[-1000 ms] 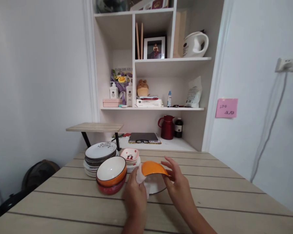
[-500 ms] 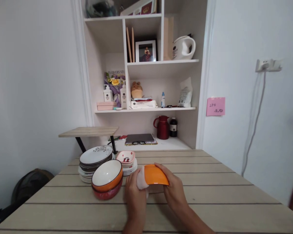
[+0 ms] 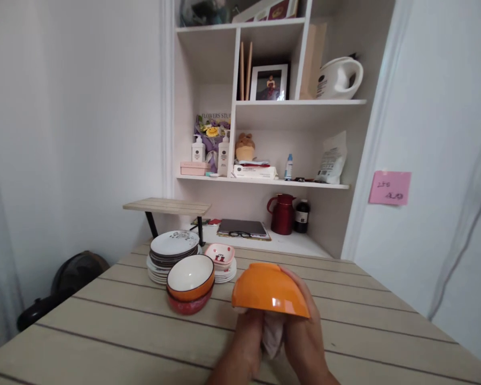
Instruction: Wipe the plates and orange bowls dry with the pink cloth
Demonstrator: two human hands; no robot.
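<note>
An orange bowl (image 3: 269, 289) is tipped with its glossy outside facing up, held over the near middle of the table. My right hand (image 3: 308, 330) grips its right side, fingers closed along the outer wall. Beneath the rim is my left hand (image 3: 246, 336), its fingers hidden by the bowl. A pale pinkish cloth (image 3: 272, 336) hangs out from under the bowl between both hands, bunched at the left hand. To the left, another orange bowl (image 3: 191, 278) with a white inside rests in a red bowl (image 3: 189, 306).
Behind those bowls stand a tall stack of plates (image 3: 175, 245) and small square dishes (image 3: 220, 254) on white saucers (image 3: 226, 275). A low wooden stand (image 3: 167, 206) is at the back left. Farther back, a shelf holds a red thermos jug (image 3: 282, 215) and a dark bottle (image 3: 302, 216).
The bowl in my hands has turned so more of its outside faces up. My left hand and the cloth have gone from its left edge to underneath. The view has swung left.
</note>
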